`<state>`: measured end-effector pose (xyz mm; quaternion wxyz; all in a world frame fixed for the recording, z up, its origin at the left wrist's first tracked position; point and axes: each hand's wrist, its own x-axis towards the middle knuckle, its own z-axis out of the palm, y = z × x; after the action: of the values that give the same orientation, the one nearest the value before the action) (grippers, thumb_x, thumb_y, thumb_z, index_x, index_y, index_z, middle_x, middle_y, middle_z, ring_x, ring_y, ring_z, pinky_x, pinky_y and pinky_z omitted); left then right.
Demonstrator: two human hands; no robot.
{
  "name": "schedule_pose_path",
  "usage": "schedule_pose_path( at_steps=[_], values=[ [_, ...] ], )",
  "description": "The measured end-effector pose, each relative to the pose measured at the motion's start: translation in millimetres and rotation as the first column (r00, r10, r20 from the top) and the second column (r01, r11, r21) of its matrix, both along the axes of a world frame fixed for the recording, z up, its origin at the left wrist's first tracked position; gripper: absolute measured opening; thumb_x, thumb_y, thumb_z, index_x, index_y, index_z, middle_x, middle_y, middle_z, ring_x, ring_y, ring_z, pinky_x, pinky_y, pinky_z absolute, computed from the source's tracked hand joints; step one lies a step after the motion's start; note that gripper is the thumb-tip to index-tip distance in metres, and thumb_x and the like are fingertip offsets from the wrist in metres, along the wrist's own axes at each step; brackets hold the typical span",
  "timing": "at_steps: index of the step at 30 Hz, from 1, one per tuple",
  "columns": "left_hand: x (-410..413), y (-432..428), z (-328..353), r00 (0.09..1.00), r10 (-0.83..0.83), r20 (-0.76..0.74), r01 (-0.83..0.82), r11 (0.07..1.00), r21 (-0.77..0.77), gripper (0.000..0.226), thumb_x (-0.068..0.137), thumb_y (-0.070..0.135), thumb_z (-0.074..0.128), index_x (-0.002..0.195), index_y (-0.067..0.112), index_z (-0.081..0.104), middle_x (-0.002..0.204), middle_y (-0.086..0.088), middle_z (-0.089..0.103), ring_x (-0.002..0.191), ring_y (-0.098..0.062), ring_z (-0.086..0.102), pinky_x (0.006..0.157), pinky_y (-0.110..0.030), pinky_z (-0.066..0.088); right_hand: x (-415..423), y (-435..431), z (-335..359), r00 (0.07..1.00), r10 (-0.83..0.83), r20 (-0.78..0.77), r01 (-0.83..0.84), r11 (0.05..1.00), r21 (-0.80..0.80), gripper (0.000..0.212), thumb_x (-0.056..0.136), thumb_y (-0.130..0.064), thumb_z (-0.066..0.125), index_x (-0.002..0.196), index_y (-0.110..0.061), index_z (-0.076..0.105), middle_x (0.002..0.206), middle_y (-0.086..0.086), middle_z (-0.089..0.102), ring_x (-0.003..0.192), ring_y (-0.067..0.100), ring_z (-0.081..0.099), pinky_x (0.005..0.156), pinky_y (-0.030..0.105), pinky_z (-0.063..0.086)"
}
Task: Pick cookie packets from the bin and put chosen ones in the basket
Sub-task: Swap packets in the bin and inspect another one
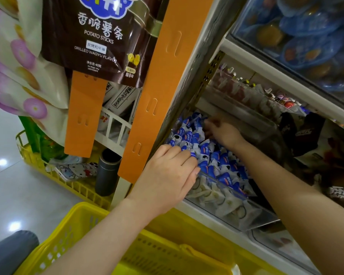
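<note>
1. The yellow basket (81, 219) stands below and to the left of the left fingers, well apart from them.
2. The left hand (167, 175) is laid on the near corner of the pile. Its fingers (184, 153) are curled close together over blue-and-white cookie packets (216, 161), their tips are buried, and the thumb lies along the clear bin (262, 219).
3. The packets are heaped in that bin, under and between both sets of fingers.
4. The right hand (224, 133) is reached deeper and is blurred; whether its fingers are pinched on a packet cannot be told.
5. The picking step is judged to be in hand, with nothing yet carried over. Next, a firm pinch on the chosen packets is called for. A lift over the bin's front wall is then needed, followed by a carry down to the basket.
</note>
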<state>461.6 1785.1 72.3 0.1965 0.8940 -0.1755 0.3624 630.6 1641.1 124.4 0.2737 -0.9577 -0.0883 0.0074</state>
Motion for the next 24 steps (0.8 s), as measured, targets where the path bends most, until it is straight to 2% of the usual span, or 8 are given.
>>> schedule_pose_path(
  at_steps=[2, 3, 6, 8, 13, 17, 21, 24],
  values=[
    [0, 0, 0, 1.0, 0.003, -0.014, -0.003, 1.0, 0.005, 0.032, 0.094, 0.024, 0.034, 0.082, 0.014, 0.063, 0.078, 0.001, 0.06, 0.073, -0.018, 0.052, 0.079, -0.03, 0.034, -1, -11, 6, 0.996, -0.025, 0.085, 0.018, 0.996, 0.09, 0.018, 0.098, -0.025, 0.043, 0.104, -0.014, 0.056, 0.1, 0.009, 0.064, 0.084, 0.017, 0.061, 0.077, 0.029, 0.049],
    [0, 0, 1, 1.0, 0.004, -0.02, -0.004, 1.0, 0.008, 0.033, 0.095, 0.024, 0.034, 0.083, 0.014, 0.063, 0.078, 0.001, 0.06, 0.073, -0.018, 0.052, 0.079, -0.03, 0.034, 0, -16, 10, 0.994, -0.035, 0.102, 0.029, 0.998, 0.064, 0.019, 0.097, -0.023, 0.044, 0.106, -0.013, 0.057, 0.104, 0.011, 0.063, 0.087, 0.018, 0.061, 0.078, 0.029, 0.048],
    [-1, 0, 1, 0.999, 0.006, -0.036, -0.005, 1.0, 0.023, 0.034, 0.095, 0.024, 0.033, 0.084, 0.014, 0.063, 0.078, 0.001, 0.06, 0.074, -0.018, 0.053, 0.079, -0.031, 0.035, 2, -26, 12, 1.0, -0.024, -0.019, 0.019, 0.974, -0.224, 0.026, 0.097, -0.031, 0.045, 0.106, -0.011, 0.058, 0.099, 0.01, 0.058, 0.071, 0.011, 0.05, 0.061, 0.024, 0.037],
    [-2, 1, 2, 0.999, 0.008, -0.05, -0.006, 0.999, 0.032, 0.034, 0.095, 0.024, 0.033, 0.084, 0.014, 0.063, 0.079, 0.001, 0.06, 0.074, -0.018, 0.053, 0.079, -0.031, 0.035, 3, -28, 9, 0.995, -0.032, -0.094, -0.004, 0.935, -0.355, 0.034, 0.095, -0.038, 0.047, 0.112, -0.01, 0.056, 0.098, 0.005, 0.05, 0.076, 0.013, 0.045, 0.062, 0.025, 0.032],
    [-3, 0, 3, 0.997, 0.005, -0.08, -0.002, 0.999, 0.033, 0.035, 0.095, 0.025, 0.031, 0.085, 0.014, 0.063, 0.078, 0.001, 0.06, 0.074, -0.018, 0.053, 0.079, -0.031, 0.035, 7, -25, 2, 0.995, -0.008, -0.098, -0.023, 0.948, -0.318, 0.035, 0.089, -0.035, 0.058, 0.106, -0.005, 0.063, 0.109, 0.013, 0.062, 0.094, 0.024, 0.056, 0.062, 0.027, 0.038],
    [-4, 0, 4, 0.995, 0.009, -0.098, -0.004, 0.999, 0.047, 0.036, 0.095, 0.025, 0.031, 0.086, 0.015, 0.063, 0.079, 0.001, 0.061, 0.074, -0.018, 0.053, 0.079, -0.031, 0.036, 11, -20, 0, 0.989, -0.045, -0.144, -0.019, 0.911, -0.413, 0.03, 0.091, -0.029, 0.057, 0.107, -0.004, 0.064, 0.112, 0.014, 0.063, 0.101, 0.026, 0.057, 0.075, 0.028, 0.039],
    [-7, 2, 8, 0.989, -0.003, -0.148, 0.012, 0.998, 0.057, 0.035, 0.095, 0.026, 0.03, 0.086, 0.016, 0.063, 0.08, 0.003, 0.06, 0.075, -0.017, 0.054, 0.079, -0.033, 0.042, 8, -19, 2, 0.992, -0.051, -0.112, 0.014, 0.951, -0.309, 0.025, 0.09, -0.027, 0.059, 0.106, -0.009, 0.064, 0.116, 0.01, 0.061, 0.094, 0.02, 0.054, 0.076, 0.027, 0.036],
    [-9, 4, 11, 0.988, -0.009, -0.157, 0.021, 0.997, 0.081, 0.035, 0.095, 0.027, 0.029, 0.086, 0.018, 0.062, 0.08, 0.005, 0.06, 0.076, -0.016, 0.054, 0.081, -0.032, 0.042, 1, -26, 5, 0.997, -0.065, 0.031, 0.07, 0.977, -0.203, 0.025, 0.092, -0.025, 0.055, 0.112, -0.011, 0.061, 0.119, 0.01, 0.059, 0.103, 0.023, 0.054, 0.082, 0.029, 0.039]
  ],
)
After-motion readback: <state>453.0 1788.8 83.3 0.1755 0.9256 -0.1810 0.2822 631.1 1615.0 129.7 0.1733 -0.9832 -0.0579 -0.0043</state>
